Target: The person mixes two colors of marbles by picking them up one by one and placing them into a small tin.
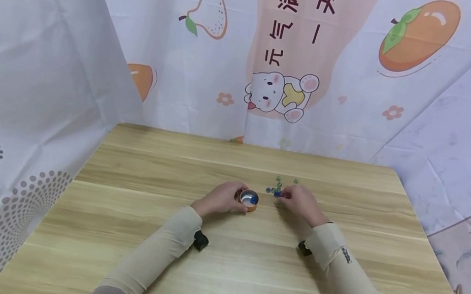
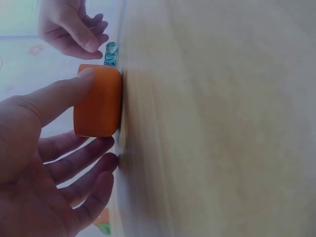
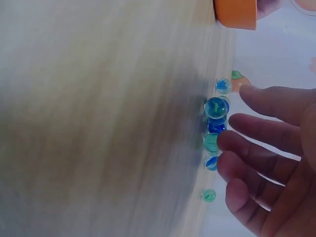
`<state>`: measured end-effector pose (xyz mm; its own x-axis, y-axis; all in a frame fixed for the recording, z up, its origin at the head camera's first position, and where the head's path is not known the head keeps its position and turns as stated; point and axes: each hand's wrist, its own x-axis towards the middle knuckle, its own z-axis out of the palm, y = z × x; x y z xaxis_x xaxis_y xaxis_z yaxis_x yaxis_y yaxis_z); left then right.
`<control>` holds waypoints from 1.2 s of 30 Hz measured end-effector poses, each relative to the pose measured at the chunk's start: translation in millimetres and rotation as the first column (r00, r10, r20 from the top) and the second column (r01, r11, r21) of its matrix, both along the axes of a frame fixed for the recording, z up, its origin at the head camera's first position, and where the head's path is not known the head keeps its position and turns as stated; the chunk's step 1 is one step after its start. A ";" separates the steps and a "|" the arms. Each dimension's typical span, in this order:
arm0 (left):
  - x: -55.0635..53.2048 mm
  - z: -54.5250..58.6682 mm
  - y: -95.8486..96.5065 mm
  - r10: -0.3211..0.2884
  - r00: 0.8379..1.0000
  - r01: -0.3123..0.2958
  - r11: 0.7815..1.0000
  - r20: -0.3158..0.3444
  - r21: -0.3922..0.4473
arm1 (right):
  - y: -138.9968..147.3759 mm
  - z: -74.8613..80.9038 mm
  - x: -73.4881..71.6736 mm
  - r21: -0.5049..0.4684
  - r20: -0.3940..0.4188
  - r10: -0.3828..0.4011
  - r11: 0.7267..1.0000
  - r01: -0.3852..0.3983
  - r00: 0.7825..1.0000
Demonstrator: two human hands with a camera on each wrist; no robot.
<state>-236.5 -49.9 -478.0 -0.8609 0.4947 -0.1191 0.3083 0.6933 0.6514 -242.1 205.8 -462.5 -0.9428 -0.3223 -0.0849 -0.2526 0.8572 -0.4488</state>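
My left hand point(image 1: 221, 199) holds a small round orange tin point(image 2: 100, 101) on the wooden table, its thumb on one side and fingers curled around the other. The tin's shiny inside shows in the head view, with a blue marble point(image 1: 253, 199) in it. To the right, my right hand point(image 1: 301, 204) is at a small cluster of glass marbles. In the right wrist view its loosely bent fingers point(image 3: 261, 98) are spread beside a teal marble point(image 3: 216, 107), a pale green marble point(image 3: 211, 142) and several others. No marble shows between thumb and fingers there.
Beyond the cluster, a green marble point(image 1: 296, 181) lies apart near the right hand. The wooden table point(image 1: 158, 165) ends at a printed cloth point(image 1: 210, 71) hanging behind it. Black wrist cameras point(image 1: 200, 240) sit under both sleeves.
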 end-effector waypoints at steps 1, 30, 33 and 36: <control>0.1 0.0 0.0 0.002 1.000 -0.002 1.000 0.002 -0.002 | 0.2 -0.5 0.3 0.007 0.001 -0.006 1.000 0.006 1.000; 0.4 -1.8 0.7 0.005 1.000 -0.005 1.000 0.009 0.009 | -3.0 -2.3 2.3 0.071 0.017 -0.053 0.996 0.051 0.998; 0.4 -1.5 0.7 0.006 1.000 -0.006 1.000 0.010 0.017 | -3.9 -2.6 2.5 0.076 0.012 -0.046 0.996 0.045 0.999; 0.7 -1.1 0.4 0.010 1.000 -0.010 1.000 0.016 0.020 | -3.9 -3.3 2.8 0.074 0.002 -0.038 0.997 0.038 0.999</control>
<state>-235.7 -49.5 -479.1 -0.8640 0.4882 -0.1231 0.2908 0.6834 0.6696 -239.4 201.9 -465.8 -0.9538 -0.2793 -0.1108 -0.2179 0.8969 -0.3849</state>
